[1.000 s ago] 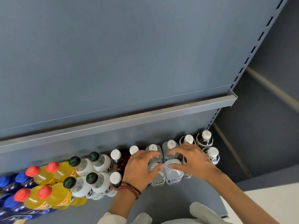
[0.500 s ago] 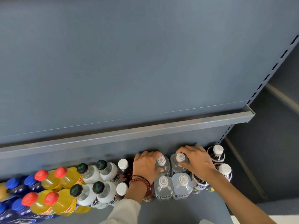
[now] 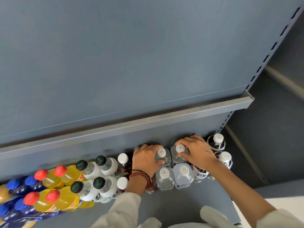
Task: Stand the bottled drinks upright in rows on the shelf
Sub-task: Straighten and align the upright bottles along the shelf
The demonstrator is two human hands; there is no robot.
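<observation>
Both arms reach forward side by side, palms down. My left hand (image 3: 146,159) curls over the left-side clear bottle (image 3: 162,152), thumb wrapped round its near shoulder, fingers tucked behind it. Beaded and dark bracelets (image 3: 139,174) sit on that wrist, and a pale sleeve (image 3: 121,206) covers the forearm. My right hand (image 3: 196,152) grips the right-side clear bottle (image 3: 180,148), thumb pressed at the neck, fingers hooked over the far side. The right forearm is bare, coming in from the lower right, wrist straight. The two hands are close but apart.
</observation>
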